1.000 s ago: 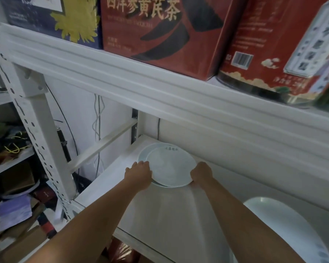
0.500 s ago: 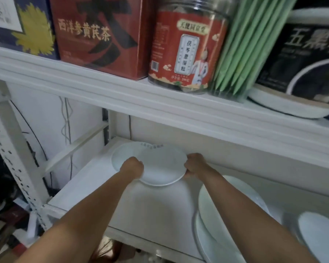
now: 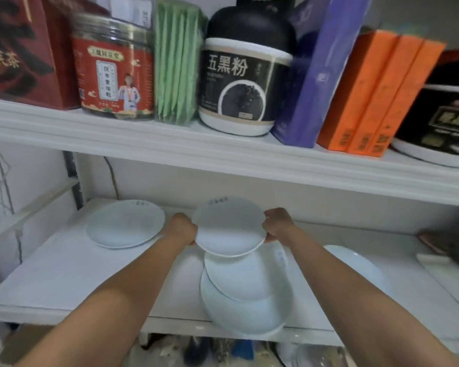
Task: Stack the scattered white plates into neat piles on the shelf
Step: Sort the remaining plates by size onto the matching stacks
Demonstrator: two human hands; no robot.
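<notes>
the left hand (image 3: 182, 229) and the right hand (image 3: 277, 225) each grip an opposite rim of the held plate (image 3: 228, 229), fingers curled under the edge, so both are clamped on it. the 2-sided hold likely serves to carry the plate level and to steer it under the low upper shelf (image 3: 170, 144), which leaves little headroom.

the held plate hangs in the air above the middle of the shelf (image 3: 64, 274), tipped slightly toward the camera, its near rim overlapping the back of a loose pile at the front edge. that pile is 2 plates: a small plate (image 3: 245, 276) lying off-centre on a large plate (image 3: 247, 313), whose rim juts past the front edge of the shelf. the held plate looks close in size to the small plate, so that pile seems the sensible home for it.

a far plate (image 3: 125, 225) lies alone toward the back left corner, well apart from the pile. a right plate (image 3: 355, 263) rests toward the right end, partly hidden behind the right forearm.

judging by this, the step in hand is lowering the plate onto the pile; the overhanging large plate could tip if pressed at its front.
</notes>
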